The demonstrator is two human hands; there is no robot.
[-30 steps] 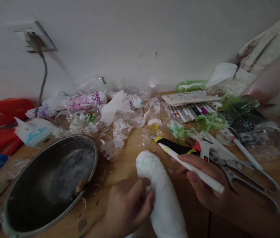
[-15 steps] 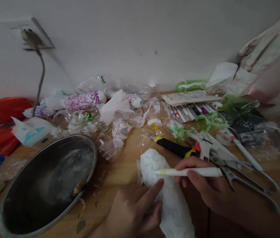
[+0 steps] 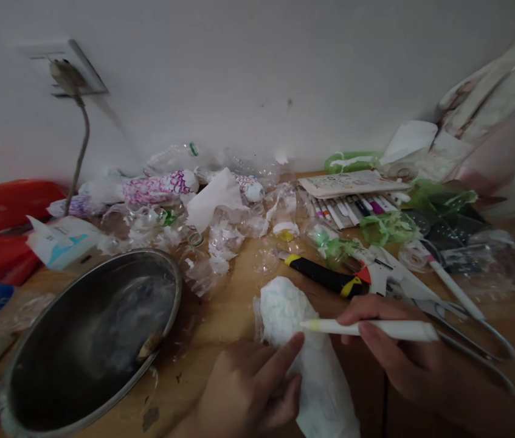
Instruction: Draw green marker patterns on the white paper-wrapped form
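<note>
A long white paper-wrapped form [image 3: 325, 377], perhaps a covered plastic bottle, lies on the wooden table with faint pale green marks near its rounded far end. Against its left side, my left hand [image 3: 257, 383] holds it steady, index finger stretched onto its surface, other fingers curled. My right hand [image 3: 398, 340] pinches a white marker pen [image 3: 403, 330] with a pale yellow-green tip. That tip points left at the wrapped form, close to my left index fingertip; whether it touches cannot be made out. Just beyond lies a black and yellow utility knife [image 3: 321, 272].
A metal basin [image 3: 20, 359] stands at the left. Large scissors [image 3: 458, 316] lie right, near my right hand. Behind are a marker set [image 3: 348, 207], torn clear plastic [image 3: 227, 234], a tissue pack [image 3: 63, 243] and pink-patterned wrapped forms [image 3: 161, 187] along the wall.
My right hand and the marker have moved right and slightly down, the tip shifting from the form's middle toward its right side. My left hand stays on the form. The view shifted slightly.
</note>
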